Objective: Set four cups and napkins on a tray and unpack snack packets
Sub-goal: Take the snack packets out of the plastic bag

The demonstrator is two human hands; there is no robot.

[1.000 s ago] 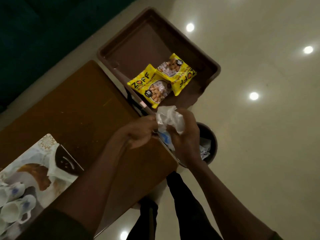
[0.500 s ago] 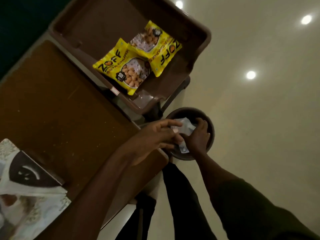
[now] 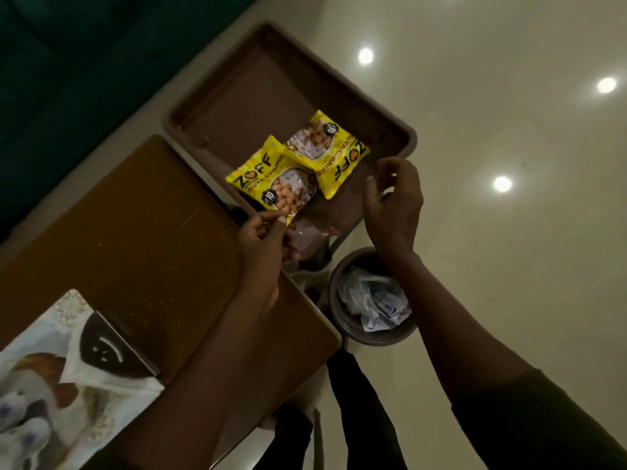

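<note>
Two yellow snack packets lie overlapping in a brown plastic tray (image 3: pixel 237 96) beyond the table: a near packet (image 3: pixel 271 178) and a far packet (image 3: pixel 336 157). My left hand (image 3: pixel 264 242) reaches over the tray's near rim. Its thumb and forefinger meet at the near packet's lower corner, beside a piece of clear wrap (image 3: pixel 312 232). Whether the hand grips anything is unclear. My right hand (image 3: pixel 393 201) hovers over the tray's right corner with its fingers apart, holding nothing. A printed serving tray (image 3: pixel 68 334) with white cups (image 3: pixel 20 425) sits at the lower left.
A brown wooden table (image 3: pixel 135 239) fills the left half. A round dark bin (image 3: pixel 373 339) stands on the pale floor under my right forearm, with crumpled white plastic wrap (image 3: pixel 369 300) inside. My legs show below the table edge. A dark sofa lies at the top left.
Both hands dropped the crumpled white wrap into the bin and rose back to the brown tray. The left hand now touches the near packet's corner and the right hand is empty.
</note>
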